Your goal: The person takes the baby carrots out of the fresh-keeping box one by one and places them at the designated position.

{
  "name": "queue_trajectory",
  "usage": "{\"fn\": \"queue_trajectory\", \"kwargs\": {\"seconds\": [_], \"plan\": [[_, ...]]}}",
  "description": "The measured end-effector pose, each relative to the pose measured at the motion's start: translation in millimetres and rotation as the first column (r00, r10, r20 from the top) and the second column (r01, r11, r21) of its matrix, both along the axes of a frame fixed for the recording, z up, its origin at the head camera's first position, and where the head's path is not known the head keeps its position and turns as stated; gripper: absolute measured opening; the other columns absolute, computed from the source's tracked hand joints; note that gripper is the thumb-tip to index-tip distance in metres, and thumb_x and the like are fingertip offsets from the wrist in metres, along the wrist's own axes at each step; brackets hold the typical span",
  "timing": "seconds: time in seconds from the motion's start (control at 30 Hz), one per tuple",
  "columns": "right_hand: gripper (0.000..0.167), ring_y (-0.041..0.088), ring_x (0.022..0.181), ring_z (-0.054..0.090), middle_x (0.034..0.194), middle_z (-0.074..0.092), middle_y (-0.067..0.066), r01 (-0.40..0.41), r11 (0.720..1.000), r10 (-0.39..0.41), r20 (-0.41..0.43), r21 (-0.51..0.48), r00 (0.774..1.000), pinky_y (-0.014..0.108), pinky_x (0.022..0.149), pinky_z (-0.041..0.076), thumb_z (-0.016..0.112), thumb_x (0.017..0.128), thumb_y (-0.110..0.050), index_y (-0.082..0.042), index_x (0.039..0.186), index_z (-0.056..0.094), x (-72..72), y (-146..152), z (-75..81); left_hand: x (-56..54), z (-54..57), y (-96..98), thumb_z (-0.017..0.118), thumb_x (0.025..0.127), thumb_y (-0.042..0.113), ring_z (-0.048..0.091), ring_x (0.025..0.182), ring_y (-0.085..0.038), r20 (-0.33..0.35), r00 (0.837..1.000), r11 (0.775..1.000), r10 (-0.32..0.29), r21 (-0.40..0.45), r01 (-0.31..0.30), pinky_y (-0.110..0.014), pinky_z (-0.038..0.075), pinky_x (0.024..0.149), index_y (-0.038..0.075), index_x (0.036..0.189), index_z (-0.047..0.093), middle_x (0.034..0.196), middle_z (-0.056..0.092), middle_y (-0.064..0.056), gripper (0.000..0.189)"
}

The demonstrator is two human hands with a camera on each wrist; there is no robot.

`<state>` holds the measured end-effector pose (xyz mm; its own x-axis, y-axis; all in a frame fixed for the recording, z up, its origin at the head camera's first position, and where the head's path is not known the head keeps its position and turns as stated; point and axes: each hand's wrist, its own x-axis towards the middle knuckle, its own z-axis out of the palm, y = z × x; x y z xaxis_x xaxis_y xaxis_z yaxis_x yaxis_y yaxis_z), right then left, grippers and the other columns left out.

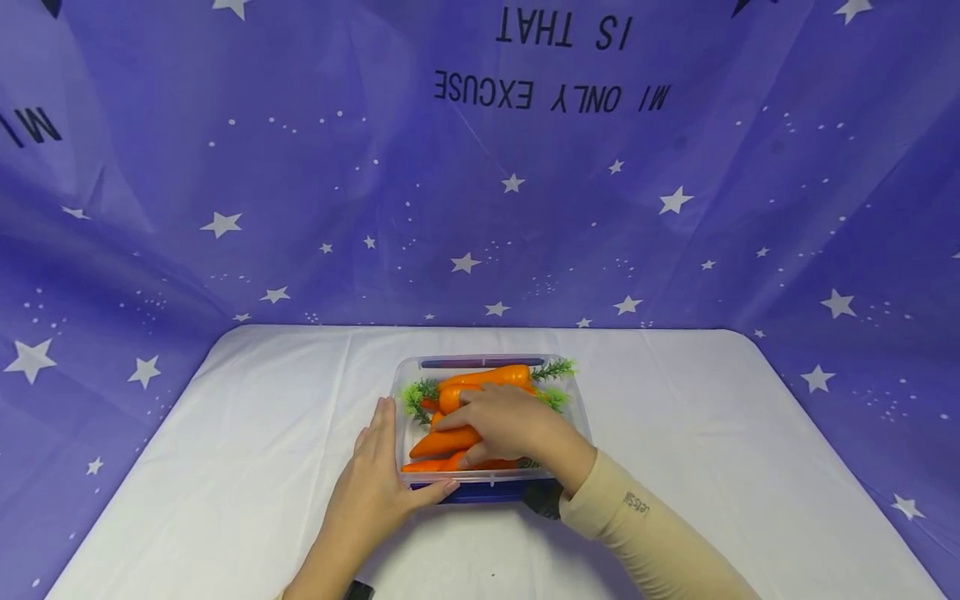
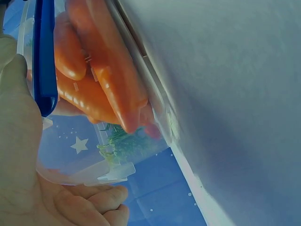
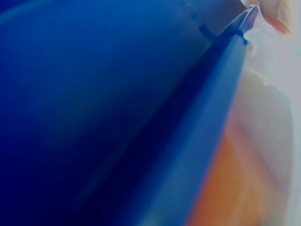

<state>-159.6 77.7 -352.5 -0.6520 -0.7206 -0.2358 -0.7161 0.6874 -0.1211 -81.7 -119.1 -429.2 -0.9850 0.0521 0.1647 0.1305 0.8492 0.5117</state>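
A clear plastic box (image 1: 582,417) stands on the table, filled with several orange toy carrots (image 1: 486,377) that have green leafy tops. My left hand (image 1: 378,479) holds the box's near left corner, fingers along the left wall and thumb across the front by the blue clip flap (image 2: 44,61). My right hand (image 1: 510,421) reaches down inside. Its fingers and thumb lie on either side of a carrot (image 1: 442,442) near the front. Through the box wall, carrots (image 2: 113,70) show in the left wrist view. Blurred blue plastic (image 3: 117,94) fills most of the right wrist view.
A white cloth covers the table (image 1: 690,433). Behind it hangs a purple curtain (image 1: 420,200) with white stars and upside-down lettering. Along the box's far side runs a dark blue clip strip (image 1: 480,362).
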Motion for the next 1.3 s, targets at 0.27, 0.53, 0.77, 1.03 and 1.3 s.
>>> {"fn": "queue_trajectory", "kwargs": {"seconds": [0.27,0.53,0.77,1.03,1.3], "plan": [[0.049,0.026,0.134,0.053,0.145,0.056,-0.009,0.009,0.998,-0.007,0.031,-0.068,0.999,0.044,0.107,0.047,0.066,0.091,-0.032,-0.040,0.138,0.057,0.3,12,1.9,0.7,-2.0,-2.5,0.060,0.064,0.089,0.039,0.137,-0.054,-0.026,1.000,1.000,-0.006,0.000,0.006,-0.064,0.042,0.105,0.002,0.158,0.014,0.164,0.020,-0.021,0.136],[0.049,0.025,0.137,0.050,0.147,0.054,-0.007,0.023,0.993,-0.024,-0.014,-0.117,1.000,0.047,0.106,0.048,0.060,0.096,-0.033,-0.036,0.144,0.053,3.5,32,13.6,0.0,-2.4,-3.3,0.060,0.064,0.089,0.038,0.138,-0.052,-0.026,1.000,1.000,-0.001,-0.011,0.001,-0.062,0.040,0.108,0.001,0.158,0.015,0.163,0.023,-0.022,0.137],[0.046,0.030,0.131,0.055,0.146,0.056,0.007,0.099,0.978,-0.108,-0.039,-0.183,0.993,0.052,0.109,0.044,0.057,0.097,-0.038,-0.033,0.143,0.055,5.2,53,26.2,-0.4,-1.1,-3.3,0.063,0.063,0.088,0.037,0.141,-0.048,-0.050,0.999,1.000,-0.008,-0.023,0.007,-0.060,0.037,0.112,-0.001,0.157,0.017,0.163,0.022,-0.022,0.138],[0.049,0.018,0.091,0.065,0.118,0.066,-0.002,0.178,0.942,-0.227,-0.152,-0.284,0.962,0.040,0.081,0.055,0.057,0.097,-0.040,-0.038,0.145,0.050,6.3,74,35.9,-0.7,-0.9,-2.6,0.065,0.063,0.087,0.036,0.142,-0.048,-0.043,0.999,1.000,-0.008,-0.021,0.007,-0.060,0.036,0.112,-0.001,0.157,0.017,0.163,0.022,-0.022,0.138],[0.051,0.011,0.058,0.044,0.097,0.058,0.000,0.313,0.887,-0.379,-0.148,-0.340,0.913,0.027,0.052,0.037,0.055,0.098,-0.043,-0.040,0.148,0.045,7.0,95,39.9,-1.7,-2.3,-1.9,0.066,0.061,0.087,0.036,0.143,-0.045,-0.058,0.998,1.000,-0.011,-0.025,0.009,-0.058,0.035,0.114,-0.001,0.157,0.018,0.162,0.023,-0.023,0.139]]}}
